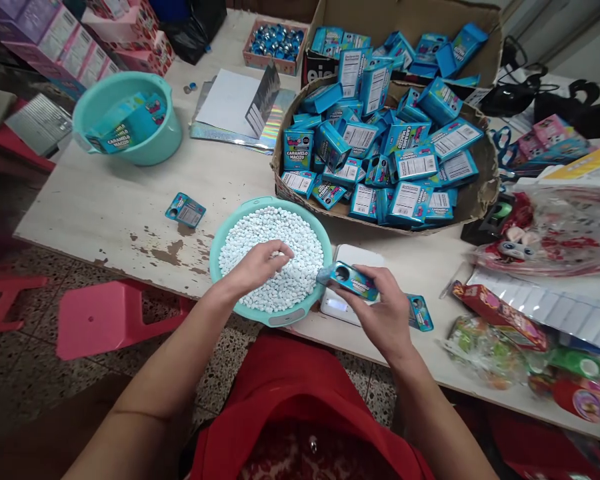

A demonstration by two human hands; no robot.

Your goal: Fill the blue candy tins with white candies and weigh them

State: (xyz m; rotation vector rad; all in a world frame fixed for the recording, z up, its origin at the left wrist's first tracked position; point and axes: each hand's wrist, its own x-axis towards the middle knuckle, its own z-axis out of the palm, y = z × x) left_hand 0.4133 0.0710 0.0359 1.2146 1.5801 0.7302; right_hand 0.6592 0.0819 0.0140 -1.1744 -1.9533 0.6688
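Note:
My left hand [265,267] is over the white candies [295,280] heaped in a turquoise basin [220,247]. Its fingers are curled together, and I cannot make out what is in them. My right hand [383,303] grips a small blue candy box [355,280], tilted with its open end toward the basin's right rim. Part of a white digital scale [357,255] shows behind and below that box. Just right of my right hand, another blue carton [421,313] lies on the table.
A torn cardboard box [300,193] full of blue cartons stands behind the basin, with a second carton-filled box [405,13] beyond. Left are a turquoise tub [175,133] and a flat carton [185,210]. Bagged sweets [485,353] lie right. A pink stool [97,320] stands below.

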